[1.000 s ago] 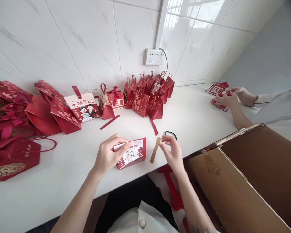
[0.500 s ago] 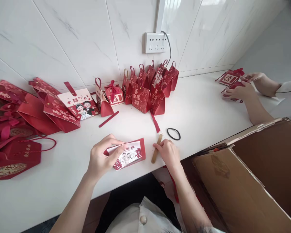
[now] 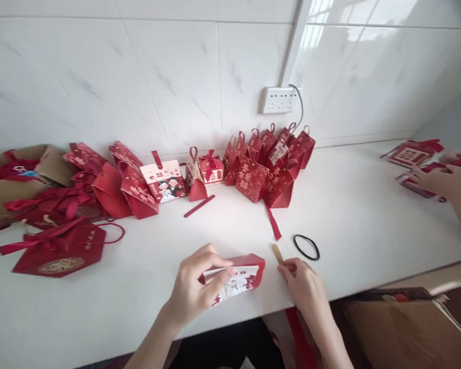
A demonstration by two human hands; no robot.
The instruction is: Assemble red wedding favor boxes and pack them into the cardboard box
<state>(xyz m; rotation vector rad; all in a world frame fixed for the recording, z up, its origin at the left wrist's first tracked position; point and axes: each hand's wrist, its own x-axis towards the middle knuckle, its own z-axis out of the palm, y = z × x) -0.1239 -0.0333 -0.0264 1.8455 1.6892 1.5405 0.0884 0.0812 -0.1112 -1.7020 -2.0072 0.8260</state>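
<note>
My left hand (image 3: 200, 282) is closed round a small red and white paper gift box (image 3: 249, 279), thumb on its front face, which shows a printed couple. The box is tilted near the table's front edge. To its right, my right hand (image 3: 305, 287) pinches a flat gold-tan strap (image 3: 277, 253), whose far end sticks out past the fingertips over the table. Just beyond that hand lie a black elastic loop (image 3: 306, 247) and a red ribbon (image 3: 272, 223). Farther left is a loose dark red strap (image 3: 198, 206).
Several red gift boxes with loop handles (image 3: 252, 179) stand along the tiled wall. Larger red bags (image 3: 72, 246) sit on the left by an open cardboard box (image 3: 56, 166). At far right a co-worker's hand (image 3: 440, 182) touches red boxes. A big carton (image 3: 403, 328) stands below the table edge.
The view has swung left and up, so things sit farther right and lower. My right hand's fingers have closed more around the strap. The gift box has tipped, showing more of its red top side.
</note>
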